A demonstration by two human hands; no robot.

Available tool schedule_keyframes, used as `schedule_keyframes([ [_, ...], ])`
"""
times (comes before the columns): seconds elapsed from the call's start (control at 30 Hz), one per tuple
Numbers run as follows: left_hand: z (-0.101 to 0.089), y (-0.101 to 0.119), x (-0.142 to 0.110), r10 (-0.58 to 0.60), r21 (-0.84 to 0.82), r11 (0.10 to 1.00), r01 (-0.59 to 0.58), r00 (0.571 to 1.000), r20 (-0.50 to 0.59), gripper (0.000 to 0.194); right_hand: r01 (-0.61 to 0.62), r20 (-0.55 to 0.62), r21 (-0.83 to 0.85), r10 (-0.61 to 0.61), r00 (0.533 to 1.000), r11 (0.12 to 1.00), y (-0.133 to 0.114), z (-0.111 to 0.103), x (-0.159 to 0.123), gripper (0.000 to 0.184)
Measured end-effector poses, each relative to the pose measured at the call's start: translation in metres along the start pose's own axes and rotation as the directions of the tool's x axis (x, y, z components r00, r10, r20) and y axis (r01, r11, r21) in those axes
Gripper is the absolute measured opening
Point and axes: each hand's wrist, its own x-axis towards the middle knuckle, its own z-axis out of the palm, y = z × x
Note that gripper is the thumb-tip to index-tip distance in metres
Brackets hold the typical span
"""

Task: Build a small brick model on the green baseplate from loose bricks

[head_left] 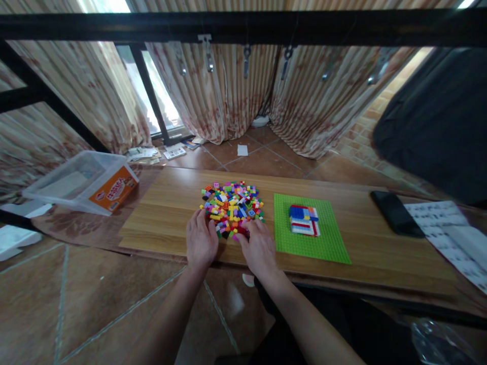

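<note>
A heap of small mixed-colour toy building bricks [233, 203] lies on the wooden board. My left hand [201, 241] rests at the heap's lower left edge, thumb and fingers apart, with nothing visible held in it. At the lower right edge is my right hand [261, 246]; its thumb and fingertips are apart among dark red and pink bricks, and none is visibly lifted. To the right lies a green studded baseplate [331, 238]. On it sits a low brick build [304, 221] in blue, white, red and a little orange.
A clear plastic box [76, 195] with an orange label stands at the left. A black phone [395, 214] and printed sheets [447, 228] lie at the right end. A dark bar [243, 28] with hanging clips crosses above; curtains hang behind.
</note>
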Motion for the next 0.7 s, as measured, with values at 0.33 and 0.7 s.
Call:
schedule_keyframes([
  [0.33, 0.001, -0.001, 0.000, 0.016, 0.030, 0.999, -0.015, 0.999, -0.030, 0.039, 0.091, 0.005, 0.020, -0.091, 0.996, 0.996, -0.002, 0.005, 0.005, 0.007],
  [0.7, 0.001, -0.004, 0.005, 0.034, 0.071, 0.997, -0.032, 0.999, -0.040, 0.040, -0.079, -0.136, 0.398, 0.144, 0.980, 0.914, 0.006, -0.041, -0.003, 0.016],
])
